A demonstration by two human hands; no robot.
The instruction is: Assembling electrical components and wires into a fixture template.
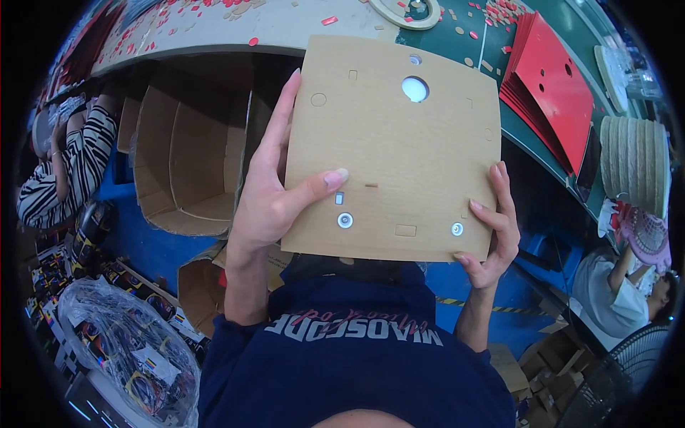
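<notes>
Between my two hands I hold up a flat brown cardboard sheet (399, 150). It has punched holes, scored outlines and two round metal grommets (345, 220) near its lower edge. My left hand (275, 192) grips the left edge, its thumb lying on the front face and its index finger stretched up along the side. My right hand (496, 239) clasps the lower right edge with bent fingers, near the second grommet. The sheet's back, and the fingers behind it, are hidden.
Red sheets (549, 89) lie stacked on the green tabletop (521, 121) at right, amid red and brown scraps. An open cardboard box (189, 150) stands at left, above a plastic-wrapped bundle (128, 349). Other people sit at far left (78, 157) and far right (606, 292). A fan (614, 371) stands lower right.
</notes>
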